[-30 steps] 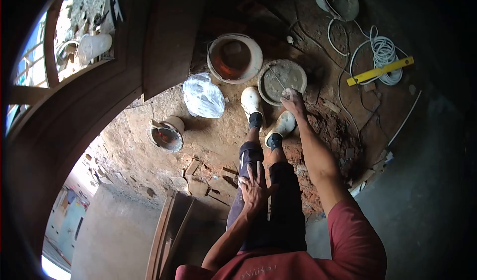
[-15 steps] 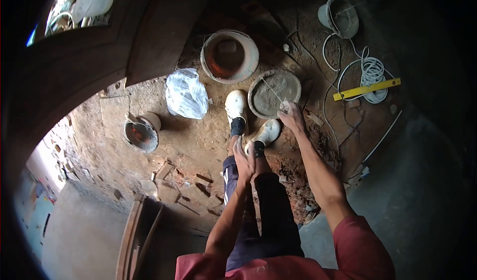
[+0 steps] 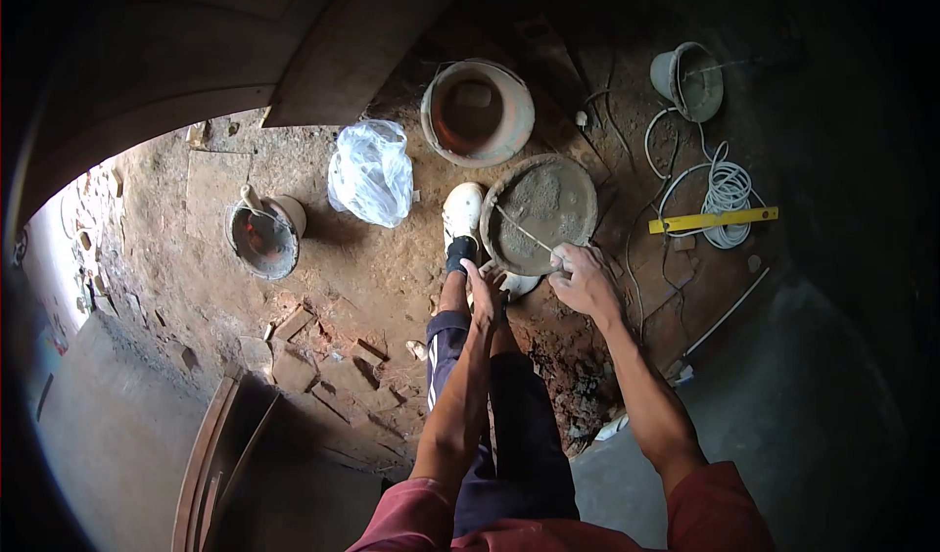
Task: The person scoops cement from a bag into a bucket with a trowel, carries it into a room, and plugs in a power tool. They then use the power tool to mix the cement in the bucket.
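Note:
A round bucket (image 3: pixel 487 229) of wet grey mortar (image 3: pixel 539 209) is just in front of my feet, partly covering my right shoe (image 3: pixel 519 285). Its thin wire handle (image 3: pixel 524 229) slants across the top. My right hand (image 3: pixel 585 280) is closed around the near end of that handle, at the rim. My left hand (image 3: pixel 480 293) is in front of my shins, left of the bucket and apart from it, with its fingers spread and nothing in them. Whether the bucket touches the ground is hidden.
Beyond stands a larger bucket (image 3: pixel 519 126) with liquid. Leftward are a clear plastic bag (image 3: pixel 370 175) and a small bucket (image 3: pixel 297 217) with a tool. Rightward lie coiled white cable (image 3: pixel 727 185), a yellow spirit level (image 3: pixel 713 220) and another bucket (image 3: pixel 666 74). Broken tiles (image 3: pixel 294 371) litter the ground.
The mortar bucket has come nearer to me and now overlaps my right shoe, my right hand moving with it on the handle. My left hand stays before my shins. The view has shifted.

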Motion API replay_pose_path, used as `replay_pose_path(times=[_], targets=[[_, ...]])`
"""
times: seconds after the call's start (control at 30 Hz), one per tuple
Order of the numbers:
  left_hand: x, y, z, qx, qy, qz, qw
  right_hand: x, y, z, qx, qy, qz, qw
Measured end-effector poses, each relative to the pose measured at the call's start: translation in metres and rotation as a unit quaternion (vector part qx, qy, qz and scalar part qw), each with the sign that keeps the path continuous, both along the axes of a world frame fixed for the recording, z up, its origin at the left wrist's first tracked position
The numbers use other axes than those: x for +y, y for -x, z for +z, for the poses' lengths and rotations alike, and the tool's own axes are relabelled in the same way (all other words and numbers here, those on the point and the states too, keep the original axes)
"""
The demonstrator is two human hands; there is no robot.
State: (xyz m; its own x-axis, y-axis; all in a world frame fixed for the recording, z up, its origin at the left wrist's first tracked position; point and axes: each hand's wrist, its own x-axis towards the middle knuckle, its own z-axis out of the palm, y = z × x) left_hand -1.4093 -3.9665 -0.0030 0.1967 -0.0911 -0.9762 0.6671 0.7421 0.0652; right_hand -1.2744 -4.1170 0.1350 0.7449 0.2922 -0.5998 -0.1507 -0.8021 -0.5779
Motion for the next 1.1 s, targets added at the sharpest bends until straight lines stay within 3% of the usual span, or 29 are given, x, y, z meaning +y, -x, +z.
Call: replay_pose_path(times=[0.07,0.13,0.4,0.73,0.87,0.93,1.0,1.1], targets=[[-0.002,0.006,-0.001,-0.006,0.013,0.020,1.000,0.011,-0.006,0.013,0.016,0.055,0.049,0.997],[-0.002,0.004,0.008,0.025,0.012,0.091,0.995,0.020,-0.012,0.021,0.021,0.052,0.059,0.997],[0.001,-0.002,0.020,0.046,0.003,0.165,0.985,0.051,-0.036,0.022,0.062,0.061,0.139,0.987],[-0.007,-0.014,0.036,0.017,-0.002,0.166,0.986,0.060,-0.051,0.024,0.069,0.050,0.170,0.982],[-0.010,-0.016,0.040,0.010,-0.006,0.181,0.983,0.050,-0.039,0.026,0.056,0.038,0.145,0.987],[-0.009,-0.007,0.028,0.107,-0.033,0.169,0.979,0.046,-0.035,0.031,0.068,0.037,0.136,0.988],[-0.007,-0.004,0.018,0.093,-0.032,0.153,0.983,0.042,-0.032,0.038,0.133,0.078,0.122,0.980],[0.003,0.004,0.013,0.069,-0.012,0.110,0.991,0.032,-0.021,0.043,0.118,0.072,0.069,0.988]])
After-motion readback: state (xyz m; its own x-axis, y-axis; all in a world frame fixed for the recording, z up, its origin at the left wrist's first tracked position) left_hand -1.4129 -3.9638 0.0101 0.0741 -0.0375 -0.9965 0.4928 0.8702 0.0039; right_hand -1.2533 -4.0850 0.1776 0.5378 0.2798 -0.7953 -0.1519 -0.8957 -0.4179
